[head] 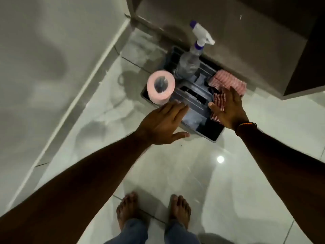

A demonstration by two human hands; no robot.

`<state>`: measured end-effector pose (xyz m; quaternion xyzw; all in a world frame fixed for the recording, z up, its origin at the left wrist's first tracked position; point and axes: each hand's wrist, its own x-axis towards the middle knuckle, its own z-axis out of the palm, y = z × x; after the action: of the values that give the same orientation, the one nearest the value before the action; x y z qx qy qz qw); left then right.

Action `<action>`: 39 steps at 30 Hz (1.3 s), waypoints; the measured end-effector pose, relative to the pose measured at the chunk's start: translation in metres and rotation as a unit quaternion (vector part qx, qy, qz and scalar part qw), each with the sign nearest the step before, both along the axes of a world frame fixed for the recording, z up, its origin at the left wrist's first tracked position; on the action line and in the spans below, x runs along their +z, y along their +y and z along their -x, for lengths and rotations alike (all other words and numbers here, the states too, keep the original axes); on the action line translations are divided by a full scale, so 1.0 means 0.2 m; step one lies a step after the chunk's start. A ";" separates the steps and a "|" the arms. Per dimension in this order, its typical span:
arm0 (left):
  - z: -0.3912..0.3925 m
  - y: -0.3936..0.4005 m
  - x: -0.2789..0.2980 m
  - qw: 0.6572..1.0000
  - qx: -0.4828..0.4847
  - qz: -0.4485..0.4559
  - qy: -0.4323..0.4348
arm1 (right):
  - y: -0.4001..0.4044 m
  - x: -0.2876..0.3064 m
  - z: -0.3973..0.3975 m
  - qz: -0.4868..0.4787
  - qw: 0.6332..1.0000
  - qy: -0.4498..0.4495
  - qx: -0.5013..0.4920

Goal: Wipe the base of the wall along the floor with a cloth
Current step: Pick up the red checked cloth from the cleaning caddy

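Observation:
A grey caddy (216, 136) stands on the floor by the wall. In it lies a red-and-white striped cloth (228, 81), folded at the right end, with a loose part (219, 101) hanging inward. My right hand (228, 110) hovers flat over that loose part, fingers spread, and I cannot tell if it touches. My left hand (163, 124) is spread open above the caddy's near left edge, holding nothing. The base of the wall (73, 103) runs diagonally along the floor at the left.
A spray bottle (191, 57) with a white and purple trigger stands in the caddy's far end. A pink paper roll (161, 87) sits at its left corner. A dark cabinet (306, 50) rises at the right. My bare feet (153, 208) stand on glossy floor tiles.

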<state>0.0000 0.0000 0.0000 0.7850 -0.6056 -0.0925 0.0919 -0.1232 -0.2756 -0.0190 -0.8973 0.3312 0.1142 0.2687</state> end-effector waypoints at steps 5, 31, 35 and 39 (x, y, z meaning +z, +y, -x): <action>0.12 -0.05 -0.38 0.987 0.019 -0.144 0.074 | 0.01 -0.32 0.05 0.042 0.996 0.053 0.051; 0.24 1.11 0.09 0.932 0.316 -0.161 0.079 | 0.87 0.38 0.12 -0.068 0.980 -0.140 0.126; 0.33 1.45 0.03 0.889 0.416 -0.169 0.090 | 1.20 0.30 -0.02 -0.065 0.959 -0.148 0.231; 0.39 1.71 -0.18 0.834 0.512 -0.173 0.114 | 1.44 0.06 -0.25 -0.057 0.922 -0.179 0.339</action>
<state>-0.0787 0.3427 -0.0369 0.9699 -0.0763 -0.2240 0.0570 -0.0738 0.0131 -0.0076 -0.9447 -0.0530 0.0548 0.3189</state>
